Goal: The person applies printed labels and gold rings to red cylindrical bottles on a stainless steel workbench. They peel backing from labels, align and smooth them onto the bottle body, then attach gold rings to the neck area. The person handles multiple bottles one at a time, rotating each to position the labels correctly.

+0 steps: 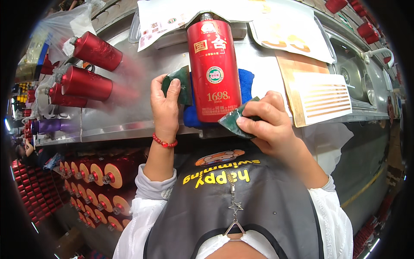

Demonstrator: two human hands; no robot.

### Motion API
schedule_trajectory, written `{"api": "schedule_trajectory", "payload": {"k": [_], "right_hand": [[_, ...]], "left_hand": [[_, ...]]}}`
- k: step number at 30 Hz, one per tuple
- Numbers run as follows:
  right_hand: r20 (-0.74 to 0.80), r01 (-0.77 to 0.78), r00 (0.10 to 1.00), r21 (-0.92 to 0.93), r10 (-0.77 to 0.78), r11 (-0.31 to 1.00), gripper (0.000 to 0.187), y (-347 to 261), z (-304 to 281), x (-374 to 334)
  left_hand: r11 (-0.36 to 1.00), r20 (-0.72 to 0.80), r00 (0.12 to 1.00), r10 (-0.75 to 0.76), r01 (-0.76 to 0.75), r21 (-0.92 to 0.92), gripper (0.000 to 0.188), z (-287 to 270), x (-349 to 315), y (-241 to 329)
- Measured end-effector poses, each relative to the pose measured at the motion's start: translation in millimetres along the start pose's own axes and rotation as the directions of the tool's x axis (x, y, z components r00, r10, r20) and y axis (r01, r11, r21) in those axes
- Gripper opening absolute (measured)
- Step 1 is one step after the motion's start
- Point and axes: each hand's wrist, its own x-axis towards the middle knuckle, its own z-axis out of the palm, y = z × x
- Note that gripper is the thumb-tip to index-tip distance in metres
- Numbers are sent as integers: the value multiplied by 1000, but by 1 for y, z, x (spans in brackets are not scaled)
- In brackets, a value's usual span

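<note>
A red bottle (pixel 212 82) with gold and white print lies on a blue cloth (pixel 246 84), its neck pointing away from me. My left hand (pixel 166 101) is closed on a dark green scraper-like piece (pixel 183 84), whose edge is at the bottle's left side. At the bottle's lower right corner, my right hand (pixel 269 118) grips a second green piece (pixel 235 122), shiny and angular. Whether that piece touches the bottle I cannot tell. Around my left wrist is a red bead bracelet (pixel 164 141).
Several red bottles (pixel 86 86) lie on the metal table (pixel 129 125) at left. Below it stand rows of red bottles with tan discs (pixel 113 175). A wooden board (pixel 297 67) and a sheet with brown strips (pixel 324 100) lie right, before a sink (pixel 351 71). A person's hand (pixel 29 149) shows far left.
</note>
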Motion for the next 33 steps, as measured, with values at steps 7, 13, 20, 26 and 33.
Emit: {"api": "schedule_trajectory", "payload": {"k": [7, 13, 20, 26, 33], "right_hand": [[-22, -515, 815, 432, 579, 740, 17, -22, 4, 15], [-25, -629, 719, 403, 695, 665, 24, -10, 26, 19], [-92, -529, 781, 426, 617, 734, 25, -13, 30, 33], [-67, -578, 727, 478, 684, 662, 28, 1, 27, 4], [1, -626, 701, 479, 713, 615, 26, 8, 22, 0]], "left_hand": [[990, -34, 990, 140, -140, -24, 27, 40, -36, 57], [942, 38, 952, 305, -307, 136, 23, 42, -44, 40], [907, 67, 931, 359, -364, 211, 23, 54, -43, 49], [972, -31, 987, 158, -161, -173, 21, 31, -37, 18], [891, 45, 972, 230, -229, 392, 38, 8, 8, 11]]}}
